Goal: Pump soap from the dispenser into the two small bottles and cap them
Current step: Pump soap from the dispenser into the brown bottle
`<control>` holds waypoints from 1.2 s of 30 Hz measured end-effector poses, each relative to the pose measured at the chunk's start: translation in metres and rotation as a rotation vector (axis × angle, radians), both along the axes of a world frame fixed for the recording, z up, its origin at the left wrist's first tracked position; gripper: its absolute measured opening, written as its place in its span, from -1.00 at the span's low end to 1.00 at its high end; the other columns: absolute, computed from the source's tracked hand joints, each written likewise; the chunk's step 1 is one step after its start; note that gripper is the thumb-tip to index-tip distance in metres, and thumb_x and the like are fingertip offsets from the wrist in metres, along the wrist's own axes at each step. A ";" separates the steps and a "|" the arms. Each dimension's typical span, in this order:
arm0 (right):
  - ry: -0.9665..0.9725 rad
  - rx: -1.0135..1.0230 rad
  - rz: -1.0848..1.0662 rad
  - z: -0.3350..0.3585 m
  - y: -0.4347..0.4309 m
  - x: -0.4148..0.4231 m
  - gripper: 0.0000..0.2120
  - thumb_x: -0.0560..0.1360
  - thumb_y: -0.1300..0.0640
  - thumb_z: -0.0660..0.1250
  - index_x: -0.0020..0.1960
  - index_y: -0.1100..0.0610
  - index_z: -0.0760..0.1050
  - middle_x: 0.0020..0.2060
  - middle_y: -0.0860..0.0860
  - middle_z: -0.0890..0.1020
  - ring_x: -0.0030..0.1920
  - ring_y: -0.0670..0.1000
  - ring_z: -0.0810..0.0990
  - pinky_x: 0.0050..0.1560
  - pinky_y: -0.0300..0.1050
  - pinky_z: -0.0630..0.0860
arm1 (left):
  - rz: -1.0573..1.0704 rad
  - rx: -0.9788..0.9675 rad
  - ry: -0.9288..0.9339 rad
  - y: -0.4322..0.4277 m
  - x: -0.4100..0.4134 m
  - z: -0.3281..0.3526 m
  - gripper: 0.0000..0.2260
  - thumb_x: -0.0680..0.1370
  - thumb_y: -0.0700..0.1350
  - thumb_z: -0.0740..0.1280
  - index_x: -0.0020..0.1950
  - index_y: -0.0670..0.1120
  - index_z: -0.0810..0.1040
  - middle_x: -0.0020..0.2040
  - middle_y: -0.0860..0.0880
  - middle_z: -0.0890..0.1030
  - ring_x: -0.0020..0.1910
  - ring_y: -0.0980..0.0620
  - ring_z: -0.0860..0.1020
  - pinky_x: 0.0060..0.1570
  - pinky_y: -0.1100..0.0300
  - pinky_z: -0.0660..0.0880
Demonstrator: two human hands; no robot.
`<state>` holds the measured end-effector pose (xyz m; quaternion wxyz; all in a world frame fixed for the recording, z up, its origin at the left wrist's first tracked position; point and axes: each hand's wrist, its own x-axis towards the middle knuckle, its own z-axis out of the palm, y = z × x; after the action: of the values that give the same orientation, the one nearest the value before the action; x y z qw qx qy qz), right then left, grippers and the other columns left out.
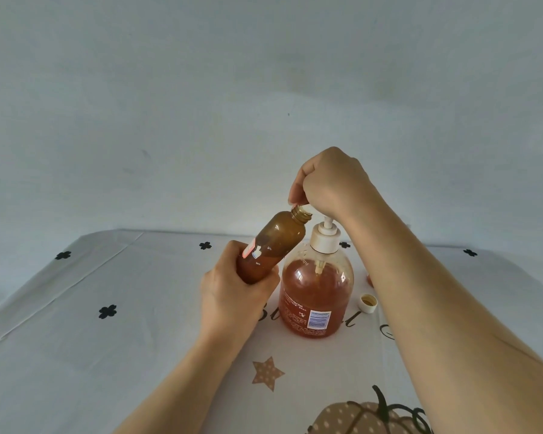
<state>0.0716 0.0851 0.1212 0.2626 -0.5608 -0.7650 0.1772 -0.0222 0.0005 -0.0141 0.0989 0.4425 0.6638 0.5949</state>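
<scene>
My left hand (235,296) grips a small amber bottle (273,245) by its lower half and holds it tilted, its open threaded neck up beside the pump. The soap dispenser (315,296), a clear bottle of orange soap with a white collar and pump stem, stands on the table next to it. Above it, my right hand (329,183) is curled down over the pump head and hides it and the nozzle. The small bottle's mouth sits just under my right fingers. A loose white cap (368,303) lies open side up to the right of the dispenser.
A white tablecloth (107,355) with black clover marks, a star and a pumpkin print covers the table. A small reddish object (370,280) peeks out behind my right forearm, mostly hidden. A plain pale wall stands close behind the table's far edge.
</scene>
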 end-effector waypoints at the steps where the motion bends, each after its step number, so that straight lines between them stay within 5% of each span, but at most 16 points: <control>1: -0.004 -0.002 0.001 0.000 -0.001 0.000 -0.70 0.42 0.35 0.21 -0.12 0.11 0.68 -0.13 0.05 0.70 -0.06 0.12 0.67 0.07 0.06 0.62 | 0.004 0.001 0.000 0.000 0.000 0.000 -0.79 0.38 -0.12 0.49 -0.20 0.05 0.46 -0.43 0.16 0.52 -0.37 0.22 0.49 -0.40 0.45 0.37; 13: -0.015 -0.081 0.004 -0.010 0.003 -0.001 -0.69 0.40 0.34 0.20 0.00 0.16 0.64 -0.07 0.09 0.68 -0.05 0.13 0.63 0.09 0.07 0.61 | 0.032 -0.047 -0.015 0.000 0.000 0.000 -0.81 0.37 -0.20 0.47 -0.20 -0.03 0.48 -0.43 0.04 0.49 -0.43 0.27 0.48 -0.47 0.45 0.36; 22: 0.021 -0.041 0.000 -0.005 -0.003 0.000 -0.72 0.41 0.33 0.22 -0.07 0.11 0.66 -0.13 0.05 0.70 -0.09 0.10 0.66 0.06 0.03 0.62 | 0.044 -0.023 0.006 -0.002 0.001 0.002 -0.78 0.39 -0.16 0.47 -0.07 0.03 0.48 -0.33 0.12 0.55 -0.29 0.32 0.51 -0.38 0.50 0.38; 29: 0.040 0.120 -0.035 0.001 -0.009 0.006 -0.69 0.54 0.29 0.18 0.10 0.01 0.61 -0.07 0.00 0.69 0.01 0.07 0.61 -0.14 -0.13 0.42 | -0.007 0.004 0.047 -0.003 0.002 0.002 -0.77 0.41 -0.16 0.46 -0.07 0.03 0.46 -0.33 0.14 0.54 -0.23 0.28 0.50 -0.35 0.49 0.38; 36: -0.082 0.086 -0.042 0.000 0.000 0.000 -0.72 0.50 0.33 0.23 0.03 0.06 0.63 -0.09 0.02 0.69 -0.05 0.07 0.63 -0.17 -0.13 0.44 | -0.004 0.023 0.047 -0.001 0.001 0.001 -0.70 0.40 -0.18 0.46 -0.15 0.16 0.40 -0.35 0.15 0.52 -0.23 0.27 0.50 -0.35 0.51 0.39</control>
<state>0.0718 0.0854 0.1211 0.2587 -0.5718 -0.7700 0.1152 -0.0211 -0.0009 -0.0133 0.0794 0.4586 0.6583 0.5916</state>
